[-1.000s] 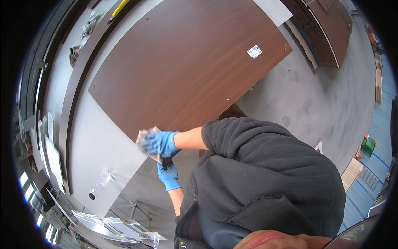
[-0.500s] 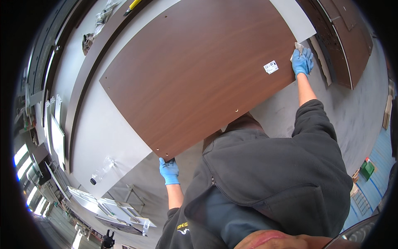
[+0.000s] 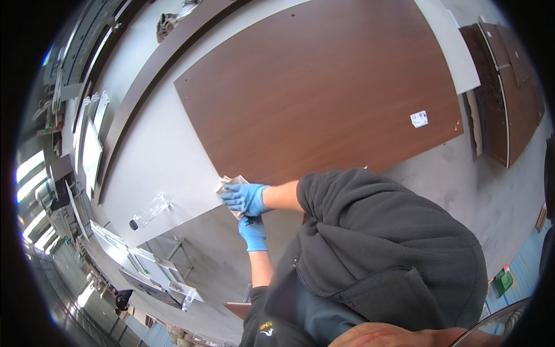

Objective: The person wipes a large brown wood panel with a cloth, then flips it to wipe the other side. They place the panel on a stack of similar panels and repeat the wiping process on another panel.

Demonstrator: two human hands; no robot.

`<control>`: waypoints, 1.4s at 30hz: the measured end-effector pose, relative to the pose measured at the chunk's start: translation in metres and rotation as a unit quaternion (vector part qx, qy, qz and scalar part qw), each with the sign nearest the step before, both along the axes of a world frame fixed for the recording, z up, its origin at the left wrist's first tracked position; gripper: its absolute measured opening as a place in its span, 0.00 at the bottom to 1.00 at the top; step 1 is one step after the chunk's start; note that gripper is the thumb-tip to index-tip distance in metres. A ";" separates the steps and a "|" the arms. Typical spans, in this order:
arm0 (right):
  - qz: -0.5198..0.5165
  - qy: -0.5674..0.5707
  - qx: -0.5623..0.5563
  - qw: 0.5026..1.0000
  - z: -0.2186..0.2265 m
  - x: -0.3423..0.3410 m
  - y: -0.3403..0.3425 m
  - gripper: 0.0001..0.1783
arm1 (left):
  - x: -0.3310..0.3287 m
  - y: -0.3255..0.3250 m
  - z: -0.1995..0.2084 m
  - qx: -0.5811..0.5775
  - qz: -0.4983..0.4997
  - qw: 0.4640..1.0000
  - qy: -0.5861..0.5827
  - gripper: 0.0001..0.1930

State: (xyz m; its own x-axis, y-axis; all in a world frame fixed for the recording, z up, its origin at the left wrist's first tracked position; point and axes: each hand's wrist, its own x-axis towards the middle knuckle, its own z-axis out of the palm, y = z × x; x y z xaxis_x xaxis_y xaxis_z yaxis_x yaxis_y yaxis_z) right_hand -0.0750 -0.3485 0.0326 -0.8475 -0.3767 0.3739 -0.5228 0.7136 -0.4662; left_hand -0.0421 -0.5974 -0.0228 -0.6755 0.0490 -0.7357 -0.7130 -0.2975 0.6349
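Note:
A large brown wood-look panel (image 3: 324, 87) lies flat in front of me, with a white label (image 3: 419, 119) near its right end. My right hand (image 3: 245, 198), in a blue glove, is closed on a pale cloth (image 3: 226, 184) and presses it at the panel's near left corner. That arm reaches across my body. Just below it, my left hand (image 3: 252, 232), also blue-gloved, grips the same corner at the near edge. Its fingertips are partly hidden by the panel and my right hand.
The panel rests on a pale work surface (image 3: 153, 156). A clear bottle with a black cap (image 3: 149, 213) lies at its left edge. Beyond runs a long dark strip (image 3: 130, 95), with a crumpled rag (image 3: 166, 26) past it. More brown panels (image 3: 511, 98) stand at the far right.
My right hand has swept with the cloth from the panel's right end to its near left corner, beside my left hand. My left hand stays at that corner. The view has shifted.

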 end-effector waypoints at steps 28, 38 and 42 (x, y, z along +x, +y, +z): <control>-0.475 0.013 0.170 0.863 -0.003 -0.143 0.269 0.27 | 0.015 0.028 0.016 -0.038 0.031 0.998 0.043 0.19; -0.016 0.054 0.016 0.998 -0.029 -0.137 0.090 0.34 | 0.014 0.032 0.023 -0.039 -0.006 0.998 0.055 0.25; -0.237 0.073 -0.036 0.968 -0.007 -0.135 0.252 0.33 | 0.014 0.031 0.023 -0.034 -0.005 0.999 0.022 0.29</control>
State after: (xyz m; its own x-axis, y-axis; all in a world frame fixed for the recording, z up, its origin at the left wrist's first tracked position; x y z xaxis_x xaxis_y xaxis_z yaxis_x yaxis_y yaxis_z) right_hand -0.2100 -0.0964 0.0259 -0.8554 0.0734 0.5128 -0.2076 0.8583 -0.4692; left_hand -0.0279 -0.5664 0.0004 -0.7073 0.0071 -0.7068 -0.6863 -0.2464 0.6843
